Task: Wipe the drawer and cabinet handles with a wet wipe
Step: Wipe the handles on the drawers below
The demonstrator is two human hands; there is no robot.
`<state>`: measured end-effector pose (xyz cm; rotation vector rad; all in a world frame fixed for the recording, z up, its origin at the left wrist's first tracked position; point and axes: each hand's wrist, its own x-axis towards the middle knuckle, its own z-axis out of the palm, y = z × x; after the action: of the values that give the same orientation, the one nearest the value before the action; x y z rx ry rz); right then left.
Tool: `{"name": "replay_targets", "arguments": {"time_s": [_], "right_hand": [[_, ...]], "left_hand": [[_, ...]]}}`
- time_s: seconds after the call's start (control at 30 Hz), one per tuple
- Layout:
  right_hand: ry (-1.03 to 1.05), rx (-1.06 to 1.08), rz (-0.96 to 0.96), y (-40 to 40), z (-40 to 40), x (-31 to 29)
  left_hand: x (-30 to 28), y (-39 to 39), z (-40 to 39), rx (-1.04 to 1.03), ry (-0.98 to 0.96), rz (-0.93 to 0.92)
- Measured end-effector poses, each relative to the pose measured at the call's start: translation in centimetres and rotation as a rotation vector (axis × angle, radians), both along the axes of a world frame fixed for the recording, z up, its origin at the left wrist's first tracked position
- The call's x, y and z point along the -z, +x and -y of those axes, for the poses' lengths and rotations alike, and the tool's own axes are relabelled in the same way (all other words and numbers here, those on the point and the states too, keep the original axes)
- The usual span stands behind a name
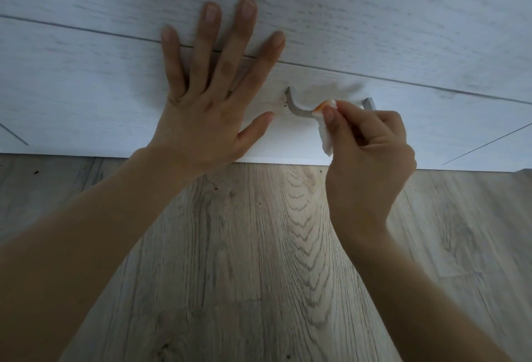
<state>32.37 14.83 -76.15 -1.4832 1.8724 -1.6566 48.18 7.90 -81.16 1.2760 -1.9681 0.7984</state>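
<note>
With the left hand [198, 120] pressed flat, fingers spread, on the whitewashed wood-grain drawer front [86, 97], the right hand [371, 157] pinches a folded white wet wipe [325, 134] against the curved grey metal handle [299, 109], apparently mid-wipe, its left end bare.
</note>
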Motion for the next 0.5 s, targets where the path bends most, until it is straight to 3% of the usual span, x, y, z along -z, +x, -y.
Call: {"name": "replay_targets", "arguments": {"time_s": [0.5], "right_hand": [[-0.1,-0.056,-0.082,2.5,0.1,0.9]], "left_hand": [[0.1,2.4,-0.3,0.047,-0.077,0.103]]}}
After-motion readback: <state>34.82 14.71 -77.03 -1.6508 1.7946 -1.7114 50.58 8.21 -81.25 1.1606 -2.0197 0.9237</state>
